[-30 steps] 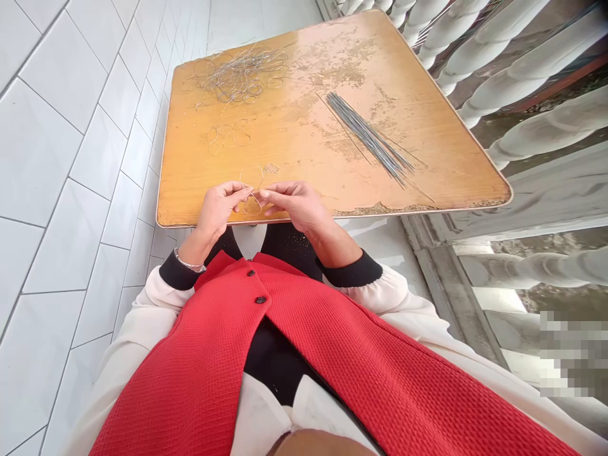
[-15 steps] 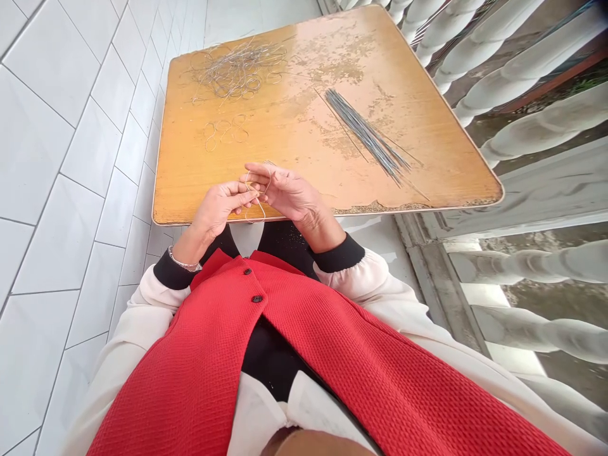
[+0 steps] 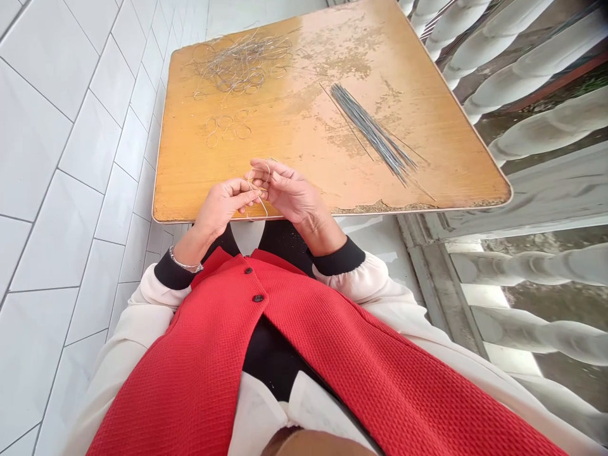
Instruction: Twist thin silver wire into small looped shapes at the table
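Note:
Near the table's front edge my left hand (image 3: 227, 201) pinches a thin looped wire (image 3: 261, 204) between thumb and fingers. Against the same wire my right hand (image 3: 289, 191) is closed, its fingers curved around the upper loop. The fingertips of both hands almost meet, and they partly hide the wire. Beyond the hands lies a small bent wire shape with several loops (image 3: 228, 126). A bundle of straight grey wires (image 3: 373, 132) rests to the right, with a few loose ones beside it.
At the table's far left is a tangled pile of looped wires (image 3: 242, 63). The wooden table (image 3: 294, 139) has a worn, peeling surface. A white tiled wall (image 3: 71, 209) runs along the left, and a white baluster railing (image 3: 532, 133) along the right.
The lower part of the wire has swung slightly to the right between my hands. Both hands keep nearly the same place, and the view has shifted a little.

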The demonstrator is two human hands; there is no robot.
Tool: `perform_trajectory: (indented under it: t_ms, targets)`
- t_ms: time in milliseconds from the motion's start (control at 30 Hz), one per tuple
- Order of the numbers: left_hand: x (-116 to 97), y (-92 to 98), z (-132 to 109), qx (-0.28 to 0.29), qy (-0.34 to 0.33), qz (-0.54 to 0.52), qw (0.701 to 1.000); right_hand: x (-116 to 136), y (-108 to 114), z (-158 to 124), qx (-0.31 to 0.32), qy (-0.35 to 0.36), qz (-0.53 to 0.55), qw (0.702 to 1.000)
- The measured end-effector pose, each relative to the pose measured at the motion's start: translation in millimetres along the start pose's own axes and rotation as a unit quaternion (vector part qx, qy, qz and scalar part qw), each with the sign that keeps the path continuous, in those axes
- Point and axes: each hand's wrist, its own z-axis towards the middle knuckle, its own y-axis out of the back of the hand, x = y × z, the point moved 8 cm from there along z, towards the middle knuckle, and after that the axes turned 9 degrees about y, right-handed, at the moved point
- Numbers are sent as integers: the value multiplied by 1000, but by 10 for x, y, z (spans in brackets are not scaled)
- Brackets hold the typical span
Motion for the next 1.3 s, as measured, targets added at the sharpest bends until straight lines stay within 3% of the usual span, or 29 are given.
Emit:
perform_trajectory:
  t_ms: [300,600,1000,1300]
  targets:
    - [-5,68,-15,-48,9,56,997,203,104,-119,-87,6,-102,991]
    - [-38,101,-26,-52,-5,68,996,281,8,-127,-73,27,-173,982]
    - [-32,115,-17,-58,-19,61,996,15,46,-142,-117,-39,-86,989]
    - [51,166,26,-52,10,21,998,104,24,-156,-110,-1,-126,986]
